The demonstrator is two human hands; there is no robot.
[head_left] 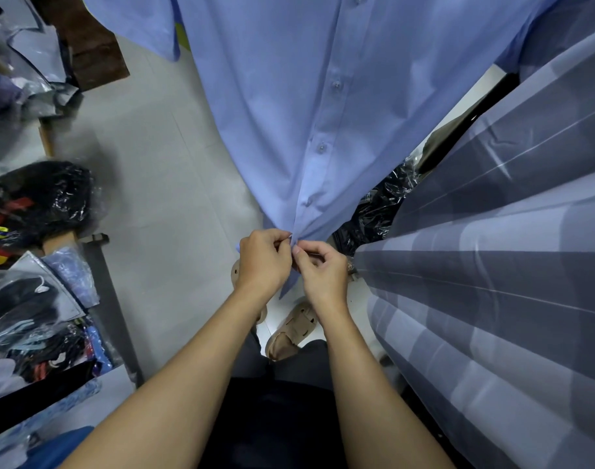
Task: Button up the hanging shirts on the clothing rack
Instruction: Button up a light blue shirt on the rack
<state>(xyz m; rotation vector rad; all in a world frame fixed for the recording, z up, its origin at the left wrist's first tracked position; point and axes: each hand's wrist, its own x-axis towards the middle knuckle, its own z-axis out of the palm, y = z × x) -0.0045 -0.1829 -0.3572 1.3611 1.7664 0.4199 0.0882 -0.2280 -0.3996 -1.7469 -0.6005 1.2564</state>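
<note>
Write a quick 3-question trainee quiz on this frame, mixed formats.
1. True or false: the blue shirt has its upper buttons fastened.
2. Multiple choice: where do the left hand and right hand pinch the shirt? A) collar B) bottom of the placket C) sleeve
3. Short answer: what hangs to the right of the blue shirt?

Key:
1. True; closed buttons run down the placket above the hands.
2. B; both pinch the fabric near the hem.
3. A grey striped garment.
</note>
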